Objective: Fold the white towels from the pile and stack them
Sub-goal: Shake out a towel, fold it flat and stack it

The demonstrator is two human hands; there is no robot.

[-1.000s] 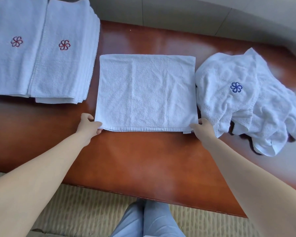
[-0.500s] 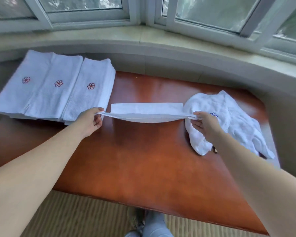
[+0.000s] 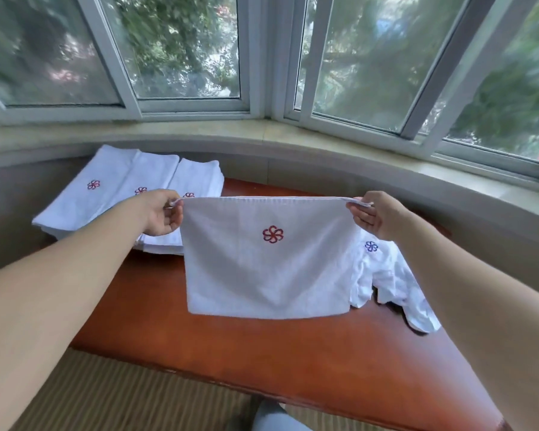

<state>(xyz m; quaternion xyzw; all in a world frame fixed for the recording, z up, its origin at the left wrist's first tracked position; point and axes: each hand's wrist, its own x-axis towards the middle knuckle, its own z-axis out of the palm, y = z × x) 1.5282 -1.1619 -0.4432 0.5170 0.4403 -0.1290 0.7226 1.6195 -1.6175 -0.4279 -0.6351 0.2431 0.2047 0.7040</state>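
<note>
Your work surface is a reddish-brown wooden table (image 3: 262,362) set against the curved wall below the window. At its far left lie the folded towels (image 3: 128,194), side by side, red emblems up. At its right lies the unfolded towel pile (image 3: 392,281), crumpled, one blue emblem showing.

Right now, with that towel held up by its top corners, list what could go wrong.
1. The left hand and right hand only pinch the corners of the towel; one slip and the half-done fold could drop open.
2. Its bottom edge hangs just over the table beside the unfolded pile; swinging it could snag or drag that pile.
3. The folded stacks sit near the table's left edge; a careless placement might nudge them off.
</note>
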